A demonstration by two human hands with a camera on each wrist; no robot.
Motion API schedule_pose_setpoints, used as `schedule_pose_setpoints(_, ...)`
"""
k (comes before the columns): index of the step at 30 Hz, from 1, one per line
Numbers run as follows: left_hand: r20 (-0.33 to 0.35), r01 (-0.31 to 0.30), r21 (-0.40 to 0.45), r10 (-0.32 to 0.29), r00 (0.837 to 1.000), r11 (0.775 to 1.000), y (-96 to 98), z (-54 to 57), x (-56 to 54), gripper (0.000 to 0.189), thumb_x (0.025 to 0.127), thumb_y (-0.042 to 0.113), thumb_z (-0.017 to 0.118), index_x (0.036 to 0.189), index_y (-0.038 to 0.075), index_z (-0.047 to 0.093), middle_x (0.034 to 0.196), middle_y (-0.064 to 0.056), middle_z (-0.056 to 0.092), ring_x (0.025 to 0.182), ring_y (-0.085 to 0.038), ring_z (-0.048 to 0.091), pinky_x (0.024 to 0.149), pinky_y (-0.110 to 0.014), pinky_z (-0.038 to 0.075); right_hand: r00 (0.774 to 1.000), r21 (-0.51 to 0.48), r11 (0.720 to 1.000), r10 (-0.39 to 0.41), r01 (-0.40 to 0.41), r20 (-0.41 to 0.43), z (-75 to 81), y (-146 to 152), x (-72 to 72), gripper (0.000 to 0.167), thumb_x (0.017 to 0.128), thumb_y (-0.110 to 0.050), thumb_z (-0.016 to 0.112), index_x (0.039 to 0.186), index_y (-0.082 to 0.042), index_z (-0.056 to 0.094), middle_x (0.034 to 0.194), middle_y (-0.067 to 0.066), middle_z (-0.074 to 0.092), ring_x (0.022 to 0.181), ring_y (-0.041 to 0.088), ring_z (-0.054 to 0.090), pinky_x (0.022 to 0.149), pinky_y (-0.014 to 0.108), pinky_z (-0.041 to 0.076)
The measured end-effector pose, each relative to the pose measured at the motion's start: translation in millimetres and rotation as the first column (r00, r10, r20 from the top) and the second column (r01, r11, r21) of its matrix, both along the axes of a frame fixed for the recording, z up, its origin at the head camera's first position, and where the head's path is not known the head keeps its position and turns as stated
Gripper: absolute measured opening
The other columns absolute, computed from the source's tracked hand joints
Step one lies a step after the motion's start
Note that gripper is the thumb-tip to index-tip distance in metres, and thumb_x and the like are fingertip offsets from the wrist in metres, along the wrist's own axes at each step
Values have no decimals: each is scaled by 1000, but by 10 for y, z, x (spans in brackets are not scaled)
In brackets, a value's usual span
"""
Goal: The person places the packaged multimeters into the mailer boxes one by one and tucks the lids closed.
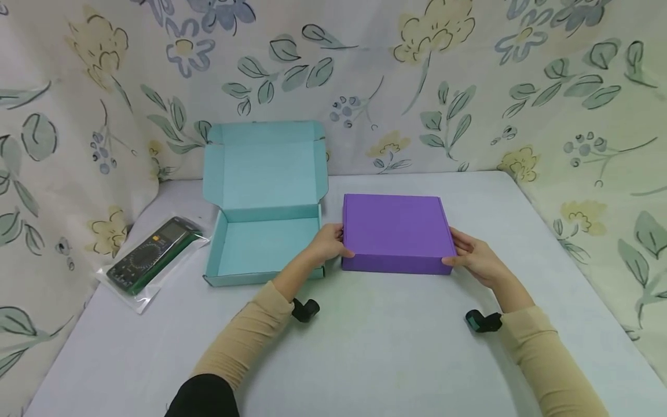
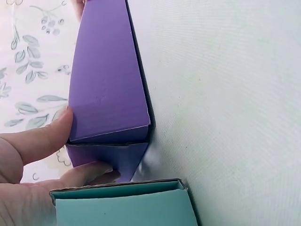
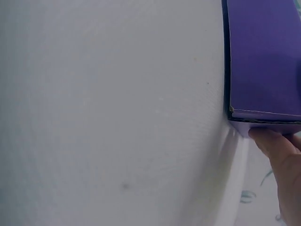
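A closed purple cardboard box (image 1: 396, 226) lies flat on the white table. My left hand (image 1: 329, 242) grips its left end, with the thumb at the front corner and the fingers along the side. At the opposite end my right hand (image 1: 474, 256) holds the box, its thumb near the front right corner. In the left wrist view, the left thumb touches the top edge of the purple box (image 2: 106, 80) and the fingers lie against its end. The right wrist view shows the right thumb pressing the end of the purple box (image 3: 265, 66); the other fingers are mostly hidden.
An open teal box (image 1: 263, 246) stands left of the purple one, close to my left hand, its lid raised at the back. Farther left lies a multimeter (image 1: 153, 255) in a clear plastic bag. A floral curtain (image 1: 365, 87) hangs behind the white table (image 1: 396, 347).
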State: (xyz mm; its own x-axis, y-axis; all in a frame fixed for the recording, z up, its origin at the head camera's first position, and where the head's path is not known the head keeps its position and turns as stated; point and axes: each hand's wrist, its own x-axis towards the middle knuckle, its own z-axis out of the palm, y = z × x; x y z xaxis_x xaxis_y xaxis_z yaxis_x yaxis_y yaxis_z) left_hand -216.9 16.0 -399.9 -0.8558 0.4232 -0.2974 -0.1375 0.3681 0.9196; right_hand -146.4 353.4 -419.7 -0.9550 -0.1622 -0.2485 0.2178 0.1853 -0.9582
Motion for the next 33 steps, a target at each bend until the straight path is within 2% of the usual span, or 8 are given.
schedule_pose_setpoints(2,-31,2,-38,-3,1000,999,0,7,8,79,80,-12,71,147,-10,29,149,-23,38,137,-34,38,112,-38,33,1000,23,1000,1,-1,2,20,-6,-9,90,86,9,64,153,6,4,157,29,6,142,44,14,108,28,34)
schedule_pose_setpoints(7,-152,38,-169,-64,986,985,-123,29,111,86,85,9,75,151,-6,21,152,-22,32,135,-36,40,109,-41,37,1000,195,981,-18,18,-2,110,-84,31,90,88,-5,69,152,7,7,156,30,10,142,43,17,112,45,27)
schedule_pose_setpoints(9,-184,76,-134,-100,978,988,-237,61,171,88,86,14,74,152,-4,19,155,-20,28,137,-35,37,110,-41,37,999,267,963,-39,46,-32,165,-137,66,92,89,-13,71,153,5,7,157,28,11,143,43,17,112,50,25)
schedule_pose_setpoints(12,-201,182,-2,-179,963,983,-445,125,237,84,88,13,71,153,-2,20,156,-18,26,140,-34,33,111,-40,34,991,306,946,-84,111,-101,257,-225,125,96,91,-21,71,154,0,3,159,22,6,144,40,13,113,51,23)
schedule_pose_setpoints(16,-245,356,92,-325,913,930,-730,166,264,81,87,8,72,153,1,25,156,-15,29,142,-30,31,114,-39,30,976,230,958,-135,172,-169,369,-403,191,96,91,-21,71,156,-6,1,161,14,3,146,34,9,114,41,23)
schedule_pose_setpoints(20,-287,414,94,-374,882,905,-960,161,285,80,86,9,74,152,6,30,155,-9,33,142,-23,32,115,-37,28,972,68,989,-116,132,-202,431,-623,227,90,93,-11,67,155,-4,2,162,14,2,147,31,8,113,33,23)
schedule_pose_setpoints(25,-308,356,100,-311,899,929,-1247,147,356,79,85,10,75,152,6,32,154,-11,35,141,-23,32,114,-34,29,975,-110,994,-47,24,-218,410,-922,183,82,95,0,60,154,1,4,161,17,5,147,30,10,113,30,24)
schedule_pose_setpoints(33,-280,221,102,-185,942,970,-1765,137,473,79,87,11,73,153,10,30,155,-15,32,142,-28,29,113,-34,29,979,-194,977,50,-89,-198,232,-1406,59,83,92,-3,65,154,0,10,161,13,14,146,25,18,111,27,28)
